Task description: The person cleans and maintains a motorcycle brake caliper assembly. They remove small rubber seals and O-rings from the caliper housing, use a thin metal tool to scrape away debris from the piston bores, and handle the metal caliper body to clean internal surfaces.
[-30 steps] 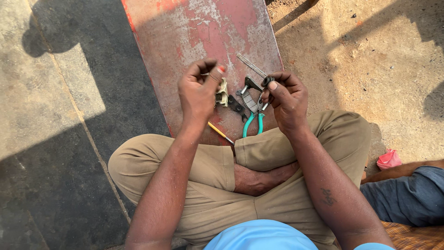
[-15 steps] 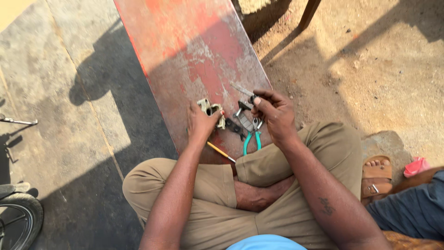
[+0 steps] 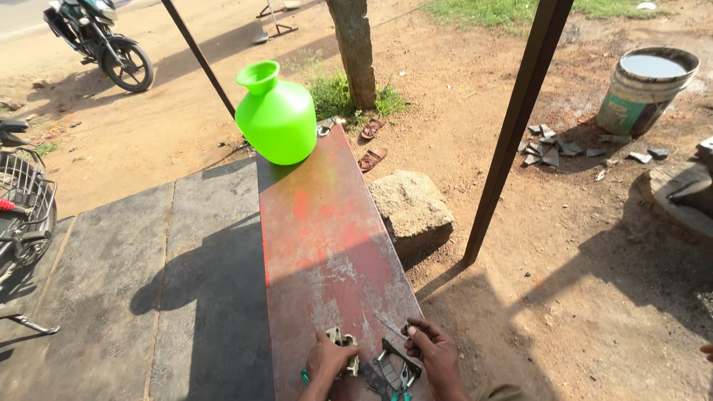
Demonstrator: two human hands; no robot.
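At the near end of a worn red desk (image 3: 327,245), a person's left hand (image 3: 327,362) closes its fingers around a small pale metal part (image 3: 343,341), while the right hand (image 3: 433,353) pinches a thin metal rod (image 3: 389,325) just above a dark tool (image 3: 401,358). Green-handled pliers (image 3: 402,386) lie between the hands. A bright green plastic pot (image 3: 276,115) stands at the desk's far end, with a motorcycle (image 3: 96,37) and a bucket (image 3: 645,89) on the dirt beyond.
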